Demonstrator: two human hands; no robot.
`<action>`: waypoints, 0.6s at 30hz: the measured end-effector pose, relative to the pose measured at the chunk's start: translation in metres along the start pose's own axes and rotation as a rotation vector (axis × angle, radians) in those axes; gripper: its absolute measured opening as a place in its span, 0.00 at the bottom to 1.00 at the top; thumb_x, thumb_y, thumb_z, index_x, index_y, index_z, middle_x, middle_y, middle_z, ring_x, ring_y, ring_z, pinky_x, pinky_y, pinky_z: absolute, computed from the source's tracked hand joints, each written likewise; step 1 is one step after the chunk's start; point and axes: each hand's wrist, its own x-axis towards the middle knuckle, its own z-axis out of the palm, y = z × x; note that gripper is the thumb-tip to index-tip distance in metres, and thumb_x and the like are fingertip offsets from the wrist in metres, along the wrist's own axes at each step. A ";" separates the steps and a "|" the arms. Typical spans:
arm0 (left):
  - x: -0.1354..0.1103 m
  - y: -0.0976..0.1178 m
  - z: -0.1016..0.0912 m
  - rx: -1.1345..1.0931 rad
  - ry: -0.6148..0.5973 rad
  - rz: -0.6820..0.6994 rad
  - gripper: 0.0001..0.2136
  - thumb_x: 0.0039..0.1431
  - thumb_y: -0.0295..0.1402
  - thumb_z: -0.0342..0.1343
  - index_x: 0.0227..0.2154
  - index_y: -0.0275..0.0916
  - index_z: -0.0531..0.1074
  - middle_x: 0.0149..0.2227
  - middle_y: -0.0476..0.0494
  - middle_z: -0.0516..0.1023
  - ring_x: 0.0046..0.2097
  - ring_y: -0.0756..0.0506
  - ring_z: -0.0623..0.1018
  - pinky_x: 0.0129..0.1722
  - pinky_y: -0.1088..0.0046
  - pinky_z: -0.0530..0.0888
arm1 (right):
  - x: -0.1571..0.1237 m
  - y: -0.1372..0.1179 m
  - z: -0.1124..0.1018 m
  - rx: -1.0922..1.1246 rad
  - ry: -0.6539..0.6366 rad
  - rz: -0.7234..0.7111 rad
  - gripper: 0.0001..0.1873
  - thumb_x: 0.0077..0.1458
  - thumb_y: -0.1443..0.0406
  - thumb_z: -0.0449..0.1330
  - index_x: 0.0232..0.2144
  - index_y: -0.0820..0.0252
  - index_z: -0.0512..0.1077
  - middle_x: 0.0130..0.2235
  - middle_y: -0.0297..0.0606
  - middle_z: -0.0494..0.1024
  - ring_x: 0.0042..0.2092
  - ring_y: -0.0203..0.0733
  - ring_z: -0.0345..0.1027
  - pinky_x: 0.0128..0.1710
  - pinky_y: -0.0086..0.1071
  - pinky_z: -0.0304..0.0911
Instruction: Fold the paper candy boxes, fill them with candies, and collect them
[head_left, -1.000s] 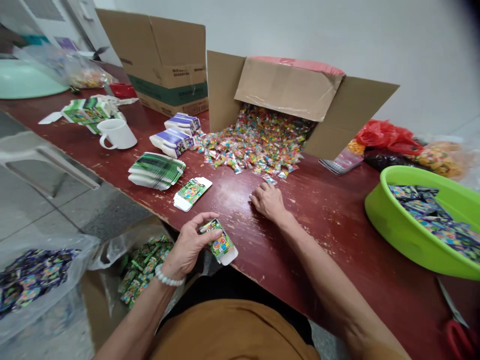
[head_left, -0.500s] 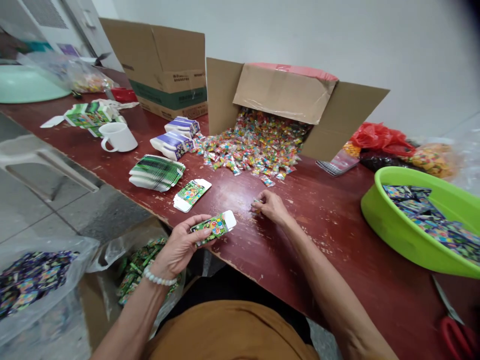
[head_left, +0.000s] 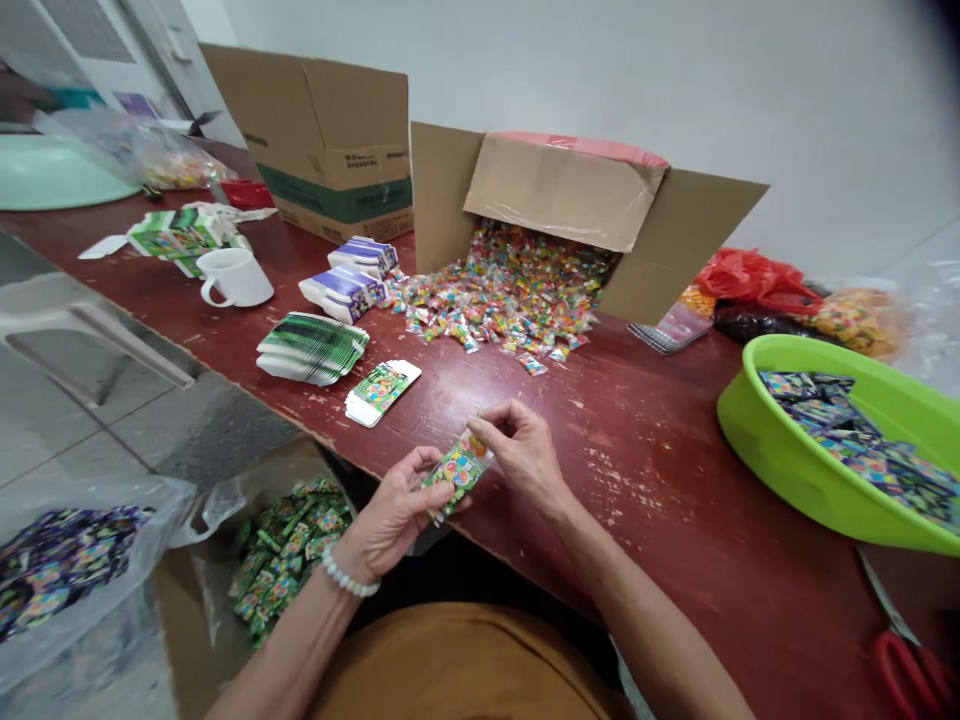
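My left hand [head_left: 409,500] is closed around a small green printed carton [head_left: 459,474], tilted above the table's front edge. At the carton's upper end my right hand [head_left: 523,445] pinches a small wrapped candy [head_left: 477,442], mostly hidden by the fingers. Whether the candy is inside the carton's mouth I cannot tell. Beyond my hands lie a few flat green cartons [head_left: 382,390] and a fanned stack of green cartons [head_left: 313,348]. Loose wrapped candies [head_left: 502,310] spill from a cardboard box [head_left: 566,190] lying on its side.
A lime-green basin [head_left: 780,470] with dark packets stands at the right, near red-handled scissors [head_left: 904,660]. Purple cartons [head_left: 345,292] and a white mug [head_left: 236,278] stand at the left. Below the table edge are a lined box of green packets [head_left: 289,550] and a bag of purple packets [head_left: 67,560].
My right hand has moved left and toward me, bringing the small candy to the carton's upper end. My left hand has turned the carton more upright and shifted slightly right.
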 end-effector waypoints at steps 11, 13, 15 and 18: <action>0.010 0.005 0.015 0.159 -0.160 0.013 0.25 0.48 0.33 0.68 0.50 0.37 0.71 0.39 0.40 0.80 0.28 0.47 0.79 0.28 0.72 0.76 | -0.010 -0.016 -0.011 -0.362 -0.155 -0.243 0.10 0.56 0.59 0.62 0.25 0.56 0.74 0.36 0.38 0.74 0.43 0.45 0.68 0.44 0.37 0.65; 0.009 0.007 0.014 0.135 -0.122 0.032 0.26 0.45 0.32 0.70 0.49 0.38 0.71 0.36 0.43 0.80 0.28 0.48 0.78 0.28 0.74 0.75 | -0.011 -0.014 -0.015 -0.299 -0.268 -0.258 0.13 0.60 0.58 0.58 0.26 0.56 0.75 0.42 0.39 0.73 0.47 0.44 0.67 0.48 0.37 0.63; 0.009 0.008 0.014 0.114 -0.082 0.024 0.23 0.46 0.33 0.69 0.47 0.38 0.72 0.33 0.44 0.80 0.26 0.49 0.78 0.27 0.74 0.75 | -0.012 -0.011 -0.018 -0.172 -0.262 -0.177 0.14 0.62 0.57 0.54 0.32 0.55 0.76 0.43 0.39 0.72 0.47 0.42 0.68 0.47 0.35 0.64; 0.009 0.009 0.015 0.030 -0.016 -0.051 0.19 0.54 0.44 0.62 0.43 0.36 0.73 0.29 0.42 0.80 0.23 0.46 0.78 0.25 0.71 0.75 | -0.013 -0.006 -0.016 0.024 -0.175 0.015 0.14 0.58 0.55 0.59 0.43 0.56 0.72 0.40 0.37 0.74 0.40 0.40 0.69 0.42 0.33 0.65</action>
